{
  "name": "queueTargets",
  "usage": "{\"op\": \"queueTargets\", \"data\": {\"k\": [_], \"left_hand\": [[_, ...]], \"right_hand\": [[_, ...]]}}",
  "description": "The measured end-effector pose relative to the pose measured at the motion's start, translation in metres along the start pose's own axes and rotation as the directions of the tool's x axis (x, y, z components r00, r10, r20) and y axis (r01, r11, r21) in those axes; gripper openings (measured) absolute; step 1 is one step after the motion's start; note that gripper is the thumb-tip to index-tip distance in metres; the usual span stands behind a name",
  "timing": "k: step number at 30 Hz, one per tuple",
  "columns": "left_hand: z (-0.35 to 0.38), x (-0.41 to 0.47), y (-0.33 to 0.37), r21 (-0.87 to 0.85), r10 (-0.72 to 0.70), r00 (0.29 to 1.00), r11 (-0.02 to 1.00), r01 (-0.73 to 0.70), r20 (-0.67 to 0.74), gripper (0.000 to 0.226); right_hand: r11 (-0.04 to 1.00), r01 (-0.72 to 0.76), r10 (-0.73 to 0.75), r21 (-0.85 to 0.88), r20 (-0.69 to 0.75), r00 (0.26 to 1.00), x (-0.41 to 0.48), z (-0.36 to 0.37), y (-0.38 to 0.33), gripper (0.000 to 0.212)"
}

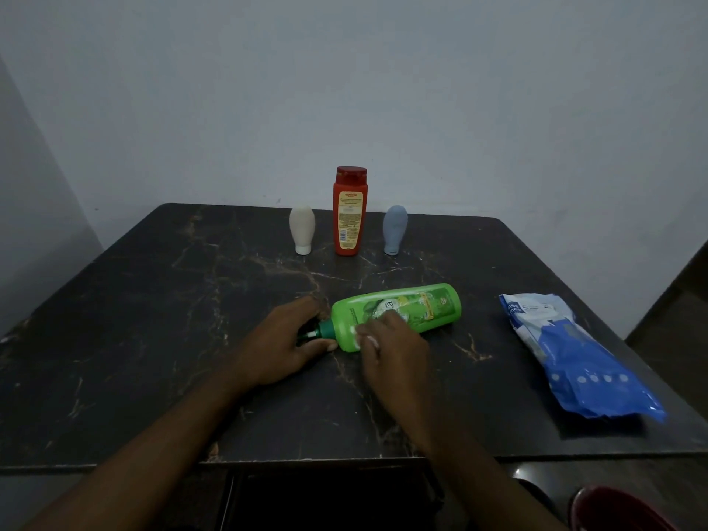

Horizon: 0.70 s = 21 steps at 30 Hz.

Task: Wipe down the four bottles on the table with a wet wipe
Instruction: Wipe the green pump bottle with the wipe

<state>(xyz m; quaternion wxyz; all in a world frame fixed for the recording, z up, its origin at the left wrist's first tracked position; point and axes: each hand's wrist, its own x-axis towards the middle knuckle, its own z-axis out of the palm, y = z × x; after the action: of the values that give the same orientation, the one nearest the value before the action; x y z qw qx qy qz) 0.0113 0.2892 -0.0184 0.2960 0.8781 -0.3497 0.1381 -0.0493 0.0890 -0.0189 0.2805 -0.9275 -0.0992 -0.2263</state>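
Observation:
A green bottle point(417, 306) lies on its side in the middle of the dark marble table point(153, 320), its dark green pump end pointing left. My left hand point(285, 339) grips that pump end and neck. My right hand point(390, 346) presses a white wet wipe point(364, 337) against the bottle's near shoulder; most of the wipe is hidden under my fingers. At the back stand a cream bottle point(302, 229), a tall red bottle point(349, 210) and a grey-blue bottle point(394, 229), all upright.
A blue and white wet wipe packet point(574, 354) lies near the table's right edge. A pale wall rises just behind the back bottles. A dark red object point(620, 509) shows at the bottom right, below the table's front edge.

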Motion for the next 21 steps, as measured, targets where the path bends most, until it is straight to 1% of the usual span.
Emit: {"op": "queueTargets", "data": {"k": [2, 5, 7, 9, 11, 13, 15, 16, 18, 21], "left_hand": [[0.001, 0.000, -0.001, -0.011, 0.013, 1.000, 1.000, -0.013, -0.003, 0.035], [0.003, 0.001, -0.006, -0.020, 0.002, 1.000, 1.000, -0.002, 0.010, 0.025], [0.004, 0.001, -0.010, -0.019, -0.002, 1.000, 1.000, 0.003, 0.023, 0.021], [0.005, 0.001, -0.010, -0.017, -0.008, 1.000, 1.000, 0.008, 0.026, 0.022], [0.005, 0.000, -0.010, -0.020, -0.004, 1.000, 1.000, 0.005, 0.030, 0.023], [0.004, 0.000, -0.009, -0.027, -0.007, 0.999, 1.000, 0.008, 0.034, 0.025], [0.002, 0.000, -0.008, -0.047, -0.011, 0.999, 0.999, 0.013, 0.035, 0.026], [0.002, 0.000, -0.008, -0.053, -0.011, 0.999, 0.998, 0.013, 0.037, 0.026], [0.001, 0.000, -0.008, -0.056, 0.001, 0.999, 0.998, 0.001, 0.034, 0.024], [0.002, 0.000, -0.008, -0.053, 0.007, 1.000, 0.999, -0.006, 0.019, 0.021]], "right_hand": [[0.994, -0.111, 0.111, -0.015, -0.029, 0.993, 0.006, -0.014, 0.021, 0.021], [0.949, -0.315, 0.315, 0.018, -0.081, 0.946, 0.013, -0.042, 0.051, 0.016], [0.927, -0.372, 0.376, 0.050, -0.124, 0.918, 0.014, -0.050, 0.058, 0.015], [0.939, -0.342, 0.343, 0.035, -0.138, 0.929, 0.014, -0.043, 0.047, 0.014], [0.971, -0.238, 0.240, 0.026, -0.081, 0.968, 0.011, -0.025, 0.027, 0.015], [0.994, -0.102, 0.103, 0.027, -0.022, 0.994, 0.006, -0.008, 0.007, 0.017], [1.000, -0.003, 0.004, 0.023, -0.038, 0.999, 0.003, -0.002, -0.002, 0.016], [0.999, -0.002, 0.003, 0.037, -0.038, 0.999, 0.004, -0.003, 0.000, 0.015], [0.996, -0.051, 0.053, 0.067, -0.035, 0.998, 0.007, -0.010, 0.012, 0.012], [0.985, -0.160, 0.166, 0.060, -0.126, 0.978, 0.012, -0.028, 0.044, 0.007]]}}
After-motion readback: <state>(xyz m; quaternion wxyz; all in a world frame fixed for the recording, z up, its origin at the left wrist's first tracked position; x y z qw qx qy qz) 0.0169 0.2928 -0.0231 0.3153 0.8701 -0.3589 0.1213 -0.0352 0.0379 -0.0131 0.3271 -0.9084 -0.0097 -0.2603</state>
